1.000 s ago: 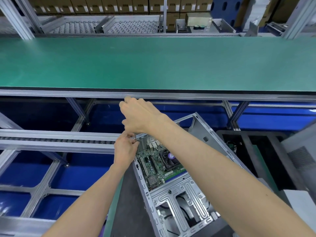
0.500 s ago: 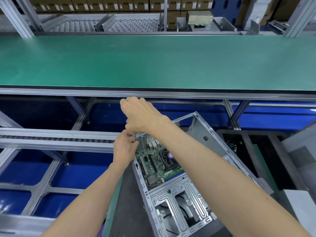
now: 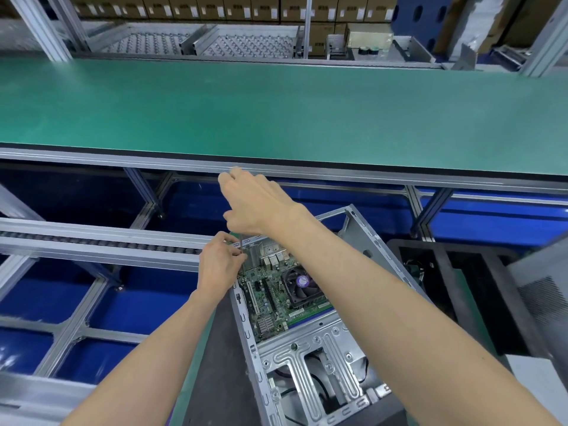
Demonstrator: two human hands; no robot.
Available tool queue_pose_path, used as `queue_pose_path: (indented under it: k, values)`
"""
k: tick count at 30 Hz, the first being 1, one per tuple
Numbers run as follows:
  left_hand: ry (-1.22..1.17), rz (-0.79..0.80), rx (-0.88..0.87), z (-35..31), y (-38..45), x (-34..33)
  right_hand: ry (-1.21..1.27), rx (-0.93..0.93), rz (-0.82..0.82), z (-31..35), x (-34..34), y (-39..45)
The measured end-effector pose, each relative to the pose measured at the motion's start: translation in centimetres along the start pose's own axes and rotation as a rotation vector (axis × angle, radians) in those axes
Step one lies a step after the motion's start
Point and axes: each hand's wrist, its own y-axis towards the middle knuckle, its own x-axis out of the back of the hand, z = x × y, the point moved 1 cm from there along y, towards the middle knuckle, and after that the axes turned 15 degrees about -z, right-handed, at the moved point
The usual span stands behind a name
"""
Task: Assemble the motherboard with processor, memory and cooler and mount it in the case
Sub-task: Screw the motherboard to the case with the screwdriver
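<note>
Right hand grips an upright screwdriver, left hand pinches its tip at the motherboard's 11 o'clock corner.

No legible text anywhere

The white strip label on the motherboard, just below the hands, carries print too small to read; the purple sticker on the cooler and the white labels on the cartons far behind are equally blurred.

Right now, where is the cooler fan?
In the head view, the cooler fan sits on the motherboard inside the open case, right of centre, just under the right forearm.
</note>
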Motion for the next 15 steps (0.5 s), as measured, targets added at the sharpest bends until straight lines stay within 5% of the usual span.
queue_pose_path:
  k: [6,10,15]
  values:
    - [0.036,-0.013,-0.016,0.03,-0.13,0.03,-0.16,0.046,-0.117,0.56,-0.27,-0.02]
    - [0.019,-0.014,0.033,0.27,0.02,-0.15,0.031,0.015,-0.021,0.2,-0.35,0.21]
    - [-0.042,0.025,0.048,0.54,0.24,-0.21,-0.035,-0.065,-0.078,-0.42,-0.32,-0.15]
